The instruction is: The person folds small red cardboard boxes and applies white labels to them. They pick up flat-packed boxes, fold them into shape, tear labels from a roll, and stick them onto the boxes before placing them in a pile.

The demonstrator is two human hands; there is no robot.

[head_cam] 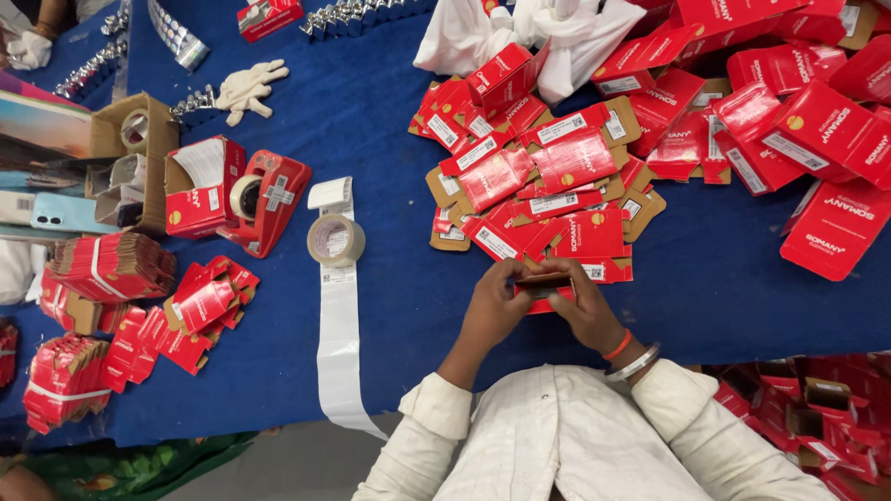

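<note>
Holding a small red flat box [545,286] w/ both hands just above the worktop [390,111] edge. Left hand [494,308] & right hand [583,311] fingers pinch its ends. We should fold slow, keeping flaps straight, near the red pile [548,186].

Both hands hold one small red box [545,286] over the blue tabletop [371,111]. The left hand [495,306] grips one end and the right hand [577,311] grips the other. Just past the box lies a pile of flat red boxes [534,181]. Left of the box sit a tape roll [336,240] and a red tape holder [266,199].
</note>
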